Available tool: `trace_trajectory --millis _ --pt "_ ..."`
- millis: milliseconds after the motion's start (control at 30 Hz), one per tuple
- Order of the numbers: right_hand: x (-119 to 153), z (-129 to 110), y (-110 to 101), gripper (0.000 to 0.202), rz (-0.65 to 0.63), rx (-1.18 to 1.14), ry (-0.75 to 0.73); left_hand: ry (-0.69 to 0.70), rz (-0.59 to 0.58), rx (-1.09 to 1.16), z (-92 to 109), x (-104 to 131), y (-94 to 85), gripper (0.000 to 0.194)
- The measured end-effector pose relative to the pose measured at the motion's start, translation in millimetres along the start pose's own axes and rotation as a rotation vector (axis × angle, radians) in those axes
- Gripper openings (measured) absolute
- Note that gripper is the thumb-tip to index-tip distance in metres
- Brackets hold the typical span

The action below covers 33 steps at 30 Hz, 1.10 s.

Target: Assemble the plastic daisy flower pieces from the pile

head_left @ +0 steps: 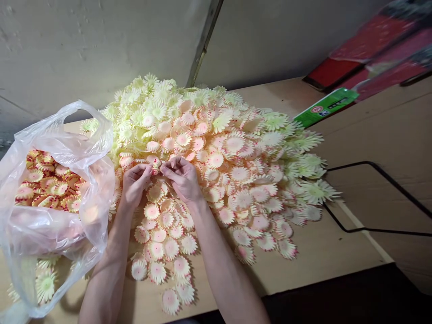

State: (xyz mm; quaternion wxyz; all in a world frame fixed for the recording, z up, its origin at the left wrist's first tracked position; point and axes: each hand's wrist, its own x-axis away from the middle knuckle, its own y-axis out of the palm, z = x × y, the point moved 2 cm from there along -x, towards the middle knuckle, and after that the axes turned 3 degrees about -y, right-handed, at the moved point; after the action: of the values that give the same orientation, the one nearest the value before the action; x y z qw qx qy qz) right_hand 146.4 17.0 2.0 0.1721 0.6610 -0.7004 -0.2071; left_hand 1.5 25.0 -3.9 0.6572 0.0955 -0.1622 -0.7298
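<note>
Between my two hands is a small pale flower piece with red-tipped petals (155, 165). My left hand (135, 182) pinches its left side with thumb and forefinger. On its right side, the thumb and forefinger of my right hand (182, 177) are pressed together at its edge. Under and around both hands spreads a large heap of flower pieces (236, 173), pink and cream in the middle and pale green toward the back and right. A clear plastic bag (97, 180) stands open at the left, holding many red-edged flower pieces (50, 182).
The heap lies on a light wooden table (324, 252) against a grey wall (101, 49). A green card (324, 108) stands behind it. At the right are a black wire frame (401, 189) and red packages (364, 49).
</note>
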Motion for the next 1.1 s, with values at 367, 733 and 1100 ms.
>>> trace_trajectory --millis 367,733,1100 --pt "-1.4 -0.3 -1.6 0.053 0.001 -0.045 -0.031 0.033 0.044 0.045 -6.2 -3.7 4.7 0.042" --pt "1.7 -1.5 5.3 0.057 -0.043 -0.111 -0.009 -0.103 0.114 0.088 -7.7 -4.2 5.2 0.055" --pt "2.1 2.6 5.4 0.038 -0.058 0.145 -0.251 0.283 0.258 -0.269 1.2 2.7 4.8 0.033"
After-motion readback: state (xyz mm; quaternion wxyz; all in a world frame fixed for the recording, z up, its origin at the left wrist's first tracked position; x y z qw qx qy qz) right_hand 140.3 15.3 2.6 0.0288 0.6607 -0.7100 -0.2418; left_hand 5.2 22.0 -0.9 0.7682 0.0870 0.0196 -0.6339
